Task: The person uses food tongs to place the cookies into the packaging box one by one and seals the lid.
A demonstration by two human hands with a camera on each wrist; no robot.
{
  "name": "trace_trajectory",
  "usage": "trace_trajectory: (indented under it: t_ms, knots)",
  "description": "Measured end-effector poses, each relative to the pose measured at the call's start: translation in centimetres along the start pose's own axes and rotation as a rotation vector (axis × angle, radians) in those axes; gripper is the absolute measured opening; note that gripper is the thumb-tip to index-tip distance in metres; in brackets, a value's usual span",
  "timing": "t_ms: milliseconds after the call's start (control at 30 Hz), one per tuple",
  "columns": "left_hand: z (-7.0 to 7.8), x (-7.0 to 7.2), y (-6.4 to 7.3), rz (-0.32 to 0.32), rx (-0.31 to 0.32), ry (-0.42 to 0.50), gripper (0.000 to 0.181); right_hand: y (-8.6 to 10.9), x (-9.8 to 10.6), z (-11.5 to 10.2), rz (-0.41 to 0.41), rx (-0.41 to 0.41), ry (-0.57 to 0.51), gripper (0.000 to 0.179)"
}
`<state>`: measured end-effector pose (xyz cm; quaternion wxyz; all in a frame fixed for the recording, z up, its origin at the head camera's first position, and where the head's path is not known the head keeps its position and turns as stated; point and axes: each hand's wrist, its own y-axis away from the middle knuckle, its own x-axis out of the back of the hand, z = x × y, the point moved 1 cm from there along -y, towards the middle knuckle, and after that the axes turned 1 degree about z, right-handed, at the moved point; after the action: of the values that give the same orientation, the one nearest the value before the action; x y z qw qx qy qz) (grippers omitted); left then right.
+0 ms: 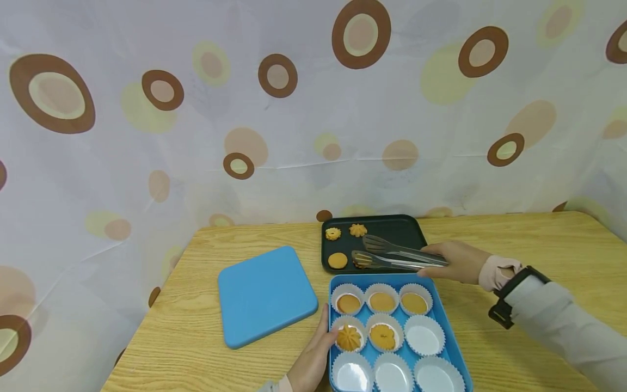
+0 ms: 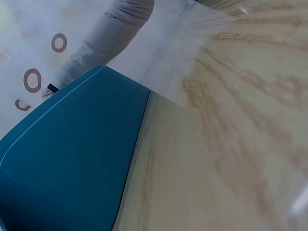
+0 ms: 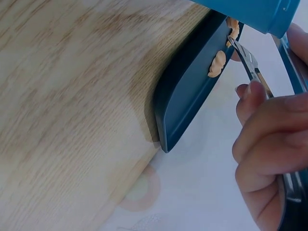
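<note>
My right hand (image 1: 453,262) grips metal tongs (image 1: 392,250) over the black tray (image 1: 406,231). The tongs' jaws are spread, and the lower one overlaps a cookie (image 1: 361,265) near the tray's front edge. Three more lie there: a ring-shaped cookie (image 1: 333,233), a flower-shaped cookie (image 1: 358,230) and a smooth round cookie (image 1: 337,260). My left hand (image 1: 311,356) holds the left wall of a blue box (image 1: 453,348), thumb over the rim. White paper cups fill the box. Round cookies (image 1: 382,301) sit in the back row; a swirled cookie (image 1: 349,338) and a petal-shaped cookie (image 1: 382,337) are in the middle row.
A flat blue lid (image 1: 266,296) lies on the wooden table (image 1: 181,326), left of the box. Bare paper cups (image 1: 393,373) make up the front row, with another bare cup (image 1: 424,335) at the middle row's right. A patterned curtain (image 1: 303,120) hangs behind the table.
</note>
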<state>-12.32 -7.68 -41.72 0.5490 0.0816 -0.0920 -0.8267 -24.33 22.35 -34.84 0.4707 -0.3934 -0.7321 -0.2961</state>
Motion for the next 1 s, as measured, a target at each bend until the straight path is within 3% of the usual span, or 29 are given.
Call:
trace_trajectory:
  t_ms: [500, 1000]
  knots:
    - [-0.06, -0.01, -0.12, 0.011, 0.015, 0.001, 0.064, -0.50, -0.37, -0.25, -0.046, -0.009, 0.017, 0.067]
    - [0.01, -0.17, 0.06, 0.002, 0.001, 0.020, 0.065, -0.22, -0.53, -0.31, -0.018, 0.021, 0.043, 0.064]
